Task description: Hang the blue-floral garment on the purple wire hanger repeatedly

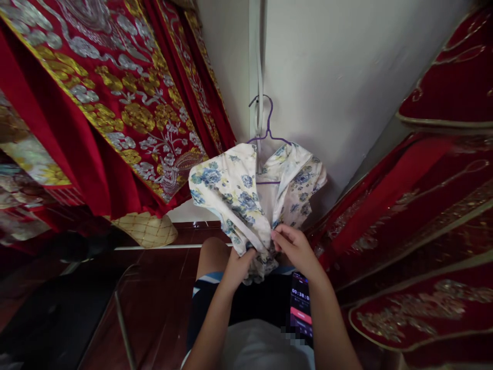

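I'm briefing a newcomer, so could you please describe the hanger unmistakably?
Find the pale wall between the red drapes. Before it, the hanger rises from inside the floral shirt, its thin purple frame distinct from wall and cloth.

Here's a pale wall [327, 61], grey shadow spreading softly across it, a light vertical strip [254, 46] running down! Over on the left, red drapery [134, 97] blazes with gold and silver embroidery; more ornate red hangings [435, 216] crowd the right. Below, dark reddish tiles [169, 293], dim light, and black furniture [57, 313] on a slim metal leg [124, 324]!
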`<state>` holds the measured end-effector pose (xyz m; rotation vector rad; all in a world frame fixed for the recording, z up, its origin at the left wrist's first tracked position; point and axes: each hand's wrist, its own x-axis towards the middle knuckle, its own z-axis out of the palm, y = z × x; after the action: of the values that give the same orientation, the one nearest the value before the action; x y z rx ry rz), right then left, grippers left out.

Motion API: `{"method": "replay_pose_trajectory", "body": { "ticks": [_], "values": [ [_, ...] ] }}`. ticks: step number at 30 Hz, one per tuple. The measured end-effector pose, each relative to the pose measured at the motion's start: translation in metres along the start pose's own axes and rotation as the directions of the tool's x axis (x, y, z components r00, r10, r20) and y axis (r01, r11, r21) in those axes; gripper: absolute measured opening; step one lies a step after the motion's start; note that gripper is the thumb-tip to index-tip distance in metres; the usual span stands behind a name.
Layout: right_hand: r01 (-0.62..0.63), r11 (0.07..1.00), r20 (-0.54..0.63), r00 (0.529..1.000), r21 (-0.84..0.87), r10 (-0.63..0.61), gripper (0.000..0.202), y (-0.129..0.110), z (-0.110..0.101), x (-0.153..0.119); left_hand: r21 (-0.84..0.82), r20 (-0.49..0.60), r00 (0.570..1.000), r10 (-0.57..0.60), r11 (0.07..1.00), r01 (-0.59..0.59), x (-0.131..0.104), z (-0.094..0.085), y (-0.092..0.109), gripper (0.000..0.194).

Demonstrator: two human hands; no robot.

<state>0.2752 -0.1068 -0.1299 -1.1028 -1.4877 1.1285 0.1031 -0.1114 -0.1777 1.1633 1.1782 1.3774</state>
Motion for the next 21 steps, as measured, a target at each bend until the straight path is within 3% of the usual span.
{"method": "replay_pose_trajectory", "body": {
  "ticks": [2, 3, 4, 6, 7, 8, 10, 12, 14, 19, 21],
  "values": [
    [-0.004, 0.998, -0.072, 0.997, 0.060, 0.008, 0.031, 0.000, -0.001, -0.001, 0.054, -0.186, 0.976, 0.110, 0.993, -0.102, 0.001, -0.003, -0.002, 0.042],
    [-0.001, 0.997, -0.107, 0.994, 0.083, 0.010, 0.029, -0.001, -0.001, -0.001, 0.097, -0.290, 0.932, 0.219, 0.975, -0.199, 0.000, -0.005, -0.002, 0.048],
    [0.004, 0.995, -0.137, 0.991, 0.101, 0.010, 0.027, -0.002, -0.001, -0.002, 0.156, -0.376, 0.858, 0.349, 0.937, -0.313, -0.001, -0.005, -0.001, 0.053],
    [0.010, 0.993, -0.169, 0.986, 0.120, 0.010, 0.025, -0.004, 0.000, -0.002, 0.295, -0.395, 0.710, 0.583, 0.812, -0.503, -0.004, -0.003, 0.005, 0.053],
    [0.010, 0.992, -0.170, 0.985, 0.124, 0.011, 0.024, -0.005, 0.001, -0.002, 0.346, -0.320, 0.691, 0.649, 0.759, -0.552, -0.006, 0.000, 0.008, 0.047],
    [0.007, 0.992, -0.162, 0.987, 0.129, 0.014, 0.024, -0.007, 0.002, -0.002, 0.371, -0.215, 0.713, 0.667, 0.731, -0.573, -0.007, 0.004, 0.011, 0.041],
    [0.004, 0.989, -0.131, 0.991, 0.149, 0.016, 0.022, -0.009, 0.007, -0.001, 0.358, -0.005, 0.806, 0.592, 0.753, -0.552, -0.008, 0.015, 0.016, 0.032],
    [-0.001, 0.983, -0.088, 0.996, 0.181, 0.017, 0.021, -0.011, 0.011, -0.002, 0.321, 0.106, 0.865, 0.491, 0.806, -0.497, -0.007, 0.025, 0.018, 0.021],
    [-0.011, 0.977, -0.056, 0.998, 0.212, 0.023, 0.022, -0.012, 0.014, -0.004, 0.290, 0.135, 0.884, 0.447, 0.835, -0.467, -0.005, 0.031, 0.017, 0.008],
    [-0.121, 0.914, -0.088, 0.982, 0.386, 0.167, 0.025, -0.017, 0.011, -0.002, 0.296, 0.239, 0.881, 0.409, 0.833, -0.467, -0.005, 0.028, 0.018, 0.011],
    [-0.094, 0.885, -0.147, 0.973, 0.456, 0.179, 0.025, -0.025, 0.008, 0.008, 0.303, 0.287, 0.882, 0.373, 0.838, -0.453, -0.007, 0.025, 0.017, 0.012]
  ]
}}
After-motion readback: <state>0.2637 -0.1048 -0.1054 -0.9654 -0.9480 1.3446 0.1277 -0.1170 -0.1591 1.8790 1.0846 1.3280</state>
